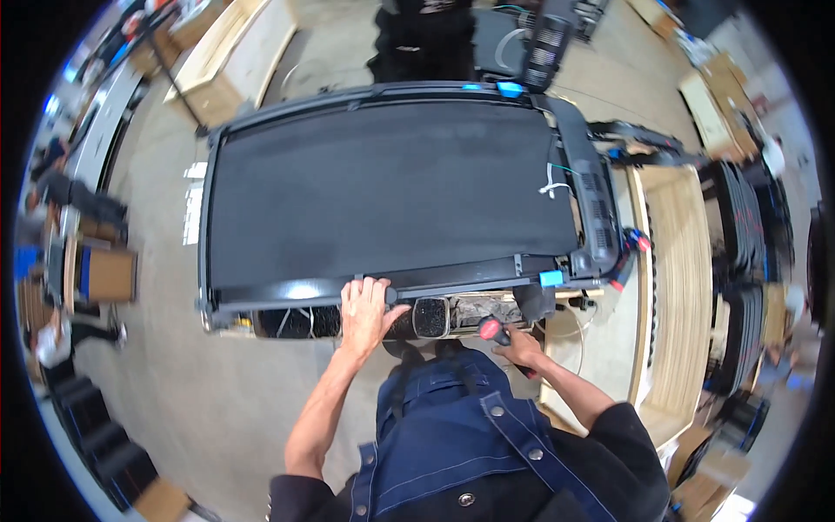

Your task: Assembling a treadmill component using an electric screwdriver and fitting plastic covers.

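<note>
In front of me a treadmill deck with a black belt (374, 191) lies across the view. My left hand (364, 315) rests on its near side rail (452, 283), fingers stretched over the rail and thumb spread to the right. A small dark round part (390, 297) shows between thumb and fingers; whether the hand touches it, I cannot tell. Lower right, my right hand (524, 350) is closed round a red and black cordless screwdriver (492, 330), apart from the rail. A thin white cable (552, 184) lies on the belt's right end.
A second red and black power tool (624, 261) is by the deck's right end. Beyond it stands an open wooden crate (674, 287). Another wooden crate (235, 65) is at far left. A person in dark clothes (424, 39) stands across the deck. Blue pieces (551, 278) sit on the frame.
</note>
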